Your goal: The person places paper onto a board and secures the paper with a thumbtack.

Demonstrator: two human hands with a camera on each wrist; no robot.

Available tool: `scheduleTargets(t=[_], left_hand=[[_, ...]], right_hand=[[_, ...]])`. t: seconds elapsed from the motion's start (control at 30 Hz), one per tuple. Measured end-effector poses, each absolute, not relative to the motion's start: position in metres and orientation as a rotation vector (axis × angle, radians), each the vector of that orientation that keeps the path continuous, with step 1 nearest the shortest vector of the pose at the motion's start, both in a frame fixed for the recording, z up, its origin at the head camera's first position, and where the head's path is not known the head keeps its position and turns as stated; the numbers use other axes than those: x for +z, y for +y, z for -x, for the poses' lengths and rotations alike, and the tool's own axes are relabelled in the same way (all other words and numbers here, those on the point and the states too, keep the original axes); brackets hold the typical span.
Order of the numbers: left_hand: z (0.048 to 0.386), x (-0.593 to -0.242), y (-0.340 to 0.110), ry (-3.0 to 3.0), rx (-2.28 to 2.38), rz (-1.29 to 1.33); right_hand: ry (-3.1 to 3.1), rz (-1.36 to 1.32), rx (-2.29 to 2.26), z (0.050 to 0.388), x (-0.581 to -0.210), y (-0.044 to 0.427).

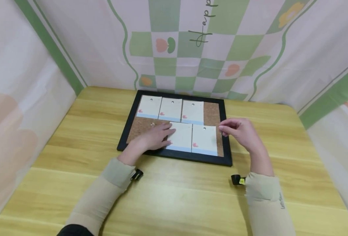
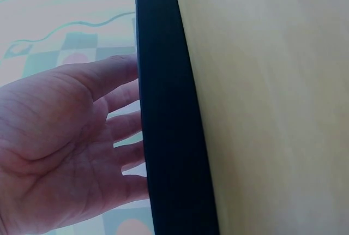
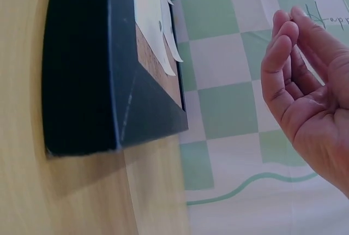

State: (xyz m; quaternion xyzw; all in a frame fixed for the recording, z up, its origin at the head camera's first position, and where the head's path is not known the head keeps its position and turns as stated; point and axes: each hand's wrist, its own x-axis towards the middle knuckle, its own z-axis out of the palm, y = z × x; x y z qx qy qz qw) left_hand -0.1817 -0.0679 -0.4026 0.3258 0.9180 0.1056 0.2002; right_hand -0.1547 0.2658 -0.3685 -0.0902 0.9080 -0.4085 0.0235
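My left hand rests on a cork board, its spread fingers touching the left edge of a white card in the lower row. No pin shows on that card. Beside it lies another card with a round silver thumbtack near its top. Over the board's right edge, my right hand has thumb and fingers pinched together. The right wrist view shows a tiny dark bit between these fingertips, apparently a thumbtack, mostly hidden.
Three cards, each tacked at the top, form the upper row. A small pale item lies on the cork by the left hand. The board's black frame sits on a wooden table, before a checkered cloth.
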Motion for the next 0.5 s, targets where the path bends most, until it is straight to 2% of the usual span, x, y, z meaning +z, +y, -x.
scheduleTargets(t=[0.27,0.5], left_hand=[[0.183,-0.399,-0.068,2.567,0.303,-0.929],[0.182,-0.401,-0.068,2.558,0.31,-0.927]], right_hand=[[2.816,0.268,-1.288,0.157,-0.37,0.254],[2.791,0.395,-1.244,0.158,-0.376,0.245]])
